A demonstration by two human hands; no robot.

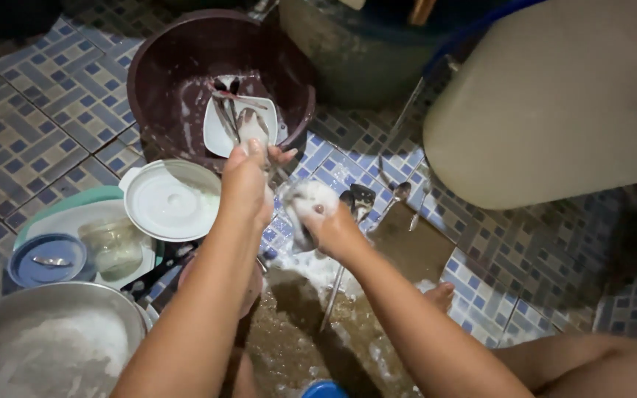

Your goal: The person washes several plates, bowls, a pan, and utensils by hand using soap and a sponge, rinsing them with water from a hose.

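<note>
Spoon (253,127): pinched by left hand (246,184) over maroon basin (156,66).
Sponge (308,200): soapy, clenched in right hand (332,230).
Floor (31,125): tiled, wet.

the floor is laid with small square tiles in blue, grey and white check patterns (46,110), wet and streaked with brown soapy water (296,346) near the bottom middle. a large cream plastic water container (554,103) fills the upper right, with a dark round drum (348,51) beside it. the light is dim and warm, and the corners fall into shadow.
</note>
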